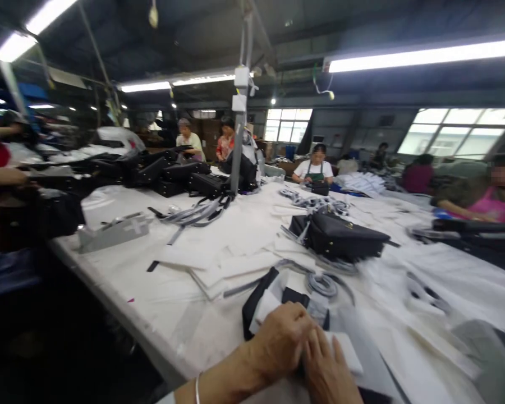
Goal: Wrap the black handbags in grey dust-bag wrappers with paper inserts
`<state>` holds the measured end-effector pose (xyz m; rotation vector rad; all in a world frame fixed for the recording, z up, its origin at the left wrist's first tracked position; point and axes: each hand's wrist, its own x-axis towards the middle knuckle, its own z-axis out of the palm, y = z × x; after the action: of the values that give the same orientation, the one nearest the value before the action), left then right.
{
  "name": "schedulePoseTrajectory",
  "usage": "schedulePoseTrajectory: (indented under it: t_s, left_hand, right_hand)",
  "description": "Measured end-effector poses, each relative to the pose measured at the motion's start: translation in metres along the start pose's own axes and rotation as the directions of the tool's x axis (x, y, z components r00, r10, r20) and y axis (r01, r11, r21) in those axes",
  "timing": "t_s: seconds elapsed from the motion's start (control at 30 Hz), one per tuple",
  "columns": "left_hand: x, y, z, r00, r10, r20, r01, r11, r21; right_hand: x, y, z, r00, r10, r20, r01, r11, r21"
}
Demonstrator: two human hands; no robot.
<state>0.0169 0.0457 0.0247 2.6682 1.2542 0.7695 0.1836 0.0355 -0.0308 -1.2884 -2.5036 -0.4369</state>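
Observation:
A black bag point(251, 308) lies at the table's near edge, with white padding point(266, 307) and clear plastic showing around it. My left hand point(280, 339), a bracelet on its wrist, is closed with curled fingers at the bag. Right beside it, my right hand point(326, 365) grips the bag's near part, fingers bent over it and thumb hidden. The two hands touch at the fingers. A white foam block point(345, 352) sticks out by the right hand. What lies under the palms is hidden.
Beyond my hands are a coiled grey strap point(322, 284) and a finished-looking black bag point(345, 235). White sheets point(235, 264) cover parts of the table point(160, 303). A grey post point(237, 146) rises near piled black bags point(168, 171). Several people work around the table.

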Motion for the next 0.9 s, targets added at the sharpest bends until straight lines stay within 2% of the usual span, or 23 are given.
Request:
schedulePoseTrajectory:
  t_s: [0.1, 0.2, 0.27, 0.3, 0.33, 0.37, 0.43, 0.5, 0.6, 0.67, 0.83, 0.9]
  left_hand:
    - [0.001, -0.007, 0.014, 0.999, 0.013, -0.035, -0.012, 1.000, 0.017]
    - [-0.005, -0.010, 0.022, 0.997, 0.028, -0.066, -0.024, 0.998, 0.061]
    - [-0.009, -0.010, 0.025, 0.996, 0.044, -0.081, -0.037, 0.995, 0.091]
    - [-0.010, -0.011, 0.027, 0.995, 0.058, -0.085, -0.049, 0.993, 0.104]
    - [-0.011, -0.011, 0.028, 0.993, 0.074, -0.088, -0.064, 0.991, 0.115]
    - [-0.012, -0.012, 0.029, 0.992, 0.093, -0.088, -0.082, 0.989, 0.124]
    - [-0.013, -0.014, 0.030, 0.988, 0.130, -0.086, -0.117, 0.984, 0.133]
    - [-0.013, -0.016, 0.031, 0.983, 0.157, -0.092, -0.143, 0.979, 0.142]
    - [-0.014, -0.019, 0.030, 0.974, 0.200, -0.109, -0.180, 0.968, 0.172]
    - [-0.015, -0.020, 0.029, 0.969, 0.228, -0.094, -0.207, 0.960, 0.189]
    - [-0.015, -0.023, 0.028, 0.970, 0.241, -0.012, -0.236, 0.957, 0.169]
    - [-0.015, -0.024, 0.029, 0.972, 0.236, -0.002, -0.233, 0.960, 0.158]
  right_hand:
    - [0.003, 0.004, 0.006, 0.997, 0.006, 0.074, -0.005, 1.000, -0.011]
    - [0.015, 0.020, -0.022, 0.982, -0.004, 0.191, -0.050, 0.959, 0.278]
    - [0.028, 0.040, -0.048, 0.961, 0.030, 0.274, -0.172, 0.842, 0.511]
    - [0.037, 0.052, -0.059, 0.944, 0.104, 0.312, -0.273, 0.775, 0.570]
    - [0.046, 0.063, -0.067, 0.914, 0.203, 0.352, -0.384, 0.717, 0.582]
    - [0.055, 0.074, -0.071, 0.860, 0.296, 0.415, -0.499, 0.659, 0.563]
    - [0.073, 0.090, -0.066, 0.737, 0.405, 0.541, -0.666, 0.568, 0.483]
    - [0.087, 0.099, -0.051, 0.656, 0.418, 0.628, -0.740, 0.519, 0.428]
    - [0.099, 0.101, -0.029, 0.646, 0.438, 0.625, -0.753, 0.500, 0.428]
    - [0.101, 0.100, -0.022, 0.645, 0.461, 0.609, -0.758, 0.490, 0.431]
    - [0.100, 0.102, -0.025, 0.613, 0.478, 0.629, -0.780, 0.490, 0.389]
    - [0.102, 0.103, -0.027, 0.619, 0.477, 0.623, -0.772, 0.516, 0.372]
